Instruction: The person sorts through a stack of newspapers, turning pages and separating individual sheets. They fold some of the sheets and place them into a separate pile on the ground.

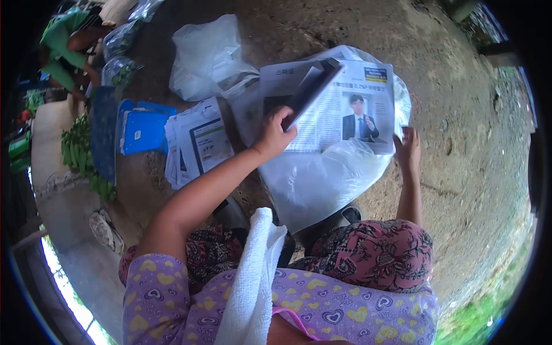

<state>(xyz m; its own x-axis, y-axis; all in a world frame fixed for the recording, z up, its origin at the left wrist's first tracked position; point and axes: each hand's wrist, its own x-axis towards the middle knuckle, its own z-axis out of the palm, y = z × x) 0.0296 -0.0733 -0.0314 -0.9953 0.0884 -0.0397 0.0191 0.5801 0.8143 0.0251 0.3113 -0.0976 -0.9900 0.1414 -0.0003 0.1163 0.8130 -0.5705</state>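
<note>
My left hand [277, 133] is closed on the near-left edge of a newspaper sheet [313, 92], which tilts up and shows a dark side. Beneath it lies an open newspaper [322, 129] with printed text and a photo of a person in a suit. This paper rests on a large clear plastic bag [322, 178] spread before my knees. At the paper's right edge, beside the bag's rim, my right hand [407, 150] has its thumb and fingers apart, holding nothing visible.
A stack of newspapers [201, 141] lies left of the bag, next to a blue plastic stool [141, 127]. Another clear plastic bag [207, 52] sits farther off on the dirt ground. Green produce [80, 146] and another person [66, 43] are at far left. A white towel [253, 276] hangs over my chest.
</note>
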